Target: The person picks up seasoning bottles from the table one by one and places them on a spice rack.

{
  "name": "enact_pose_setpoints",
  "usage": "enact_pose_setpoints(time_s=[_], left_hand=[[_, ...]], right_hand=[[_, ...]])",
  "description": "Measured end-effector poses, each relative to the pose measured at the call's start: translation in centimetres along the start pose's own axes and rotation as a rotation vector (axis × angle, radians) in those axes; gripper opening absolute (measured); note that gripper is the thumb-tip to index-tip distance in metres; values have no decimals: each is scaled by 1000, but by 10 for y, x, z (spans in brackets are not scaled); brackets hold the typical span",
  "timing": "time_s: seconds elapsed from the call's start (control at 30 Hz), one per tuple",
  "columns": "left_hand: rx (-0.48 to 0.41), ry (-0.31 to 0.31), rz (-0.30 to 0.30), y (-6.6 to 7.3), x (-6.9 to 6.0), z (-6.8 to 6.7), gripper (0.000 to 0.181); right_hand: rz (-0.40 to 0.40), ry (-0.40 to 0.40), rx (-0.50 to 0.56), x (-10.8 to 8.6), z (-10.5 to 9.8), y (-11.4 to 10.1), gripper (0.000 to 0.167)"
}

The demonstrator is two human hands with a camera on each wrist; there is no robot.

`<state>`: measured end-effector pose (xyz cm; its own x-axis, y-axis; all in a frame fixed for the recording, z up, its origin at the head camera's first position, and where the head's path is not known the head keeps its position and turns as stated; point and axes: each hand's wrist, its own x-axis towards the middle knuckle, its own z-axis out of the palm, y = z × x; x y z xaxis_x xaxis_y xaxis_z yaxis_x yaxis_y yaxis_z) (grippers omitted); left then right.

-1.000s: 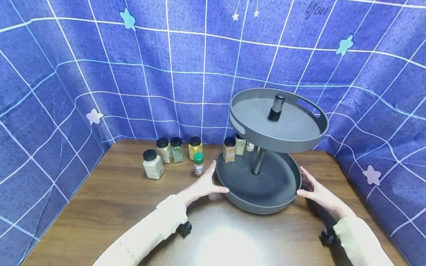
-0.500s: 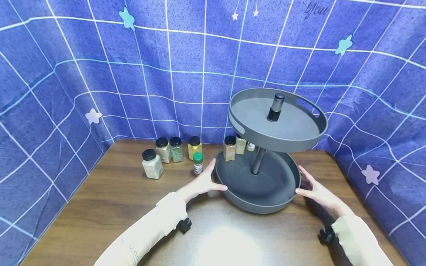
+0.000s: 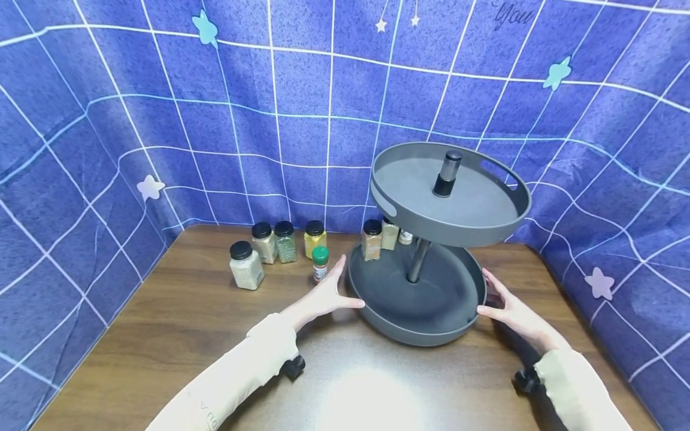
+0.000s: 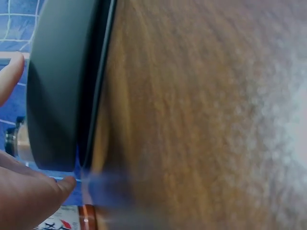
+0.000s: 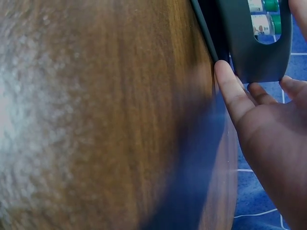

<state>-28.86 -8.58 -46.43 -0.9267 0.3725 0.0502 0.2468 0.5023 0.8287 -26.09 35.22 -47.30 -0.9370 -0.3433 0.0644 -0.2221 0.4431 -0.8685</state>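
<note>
A grey two-tier round stand has a lower tray [image 3: 426,338] and an upper tray [image 3: 450,209] joined by a central post [image 3: 418,263]. At the lower tray's left side is the left hand [image 3: 322,297], thumb and fingers spread around the rim with a slight gap at the thumb. The right hand [image 3: 518,314] touches the opposite side with its fingertips, fingers spread. In the left wrist view, the left hand [image 4: 26,199] is beside the grey tray wall [image 4: 57,86]; in the right wrist view, the right hand's fingers [image 5: 232,91] meet the tray edge.
Inside the lower tray's back left are a black-capped orange-brown jar [image 3: 372,244], a pale jar [image 3: 389,236] and a small bottle [image 3: 405,237]. Left of the stand are a green-capped bottle [image 3: 320,263], a yellow jar [image 3: 315,242] and several black-capped jars [image 3: 247,269]. A blue curtain [image 3: 215,131] hangs behind.
The left hand has drawn slightly to the left, its thumb coming a little off the lower rim. The right hand stays at the right rim, and the stand looks almost unmoved.
</note>
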Motion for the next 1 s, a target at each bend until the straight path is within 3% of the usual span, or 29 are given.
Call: enact_pose_setpoints(time_s=[0.63, 0.87, 1.0], left_hand=[[-35, 37, 89, 30, -22, -23, 113], [-153, 68, 214, 37, -31, -32, 103], [-182, 110, 257, 40, -35, -37, 97]], right_hand=[[-36, 35, -49, -2, 3, -3, 83], [-44, 34, -31, -2, 4, -2, 83], [-52, 37, -38, -2, 4, -2, 82]])
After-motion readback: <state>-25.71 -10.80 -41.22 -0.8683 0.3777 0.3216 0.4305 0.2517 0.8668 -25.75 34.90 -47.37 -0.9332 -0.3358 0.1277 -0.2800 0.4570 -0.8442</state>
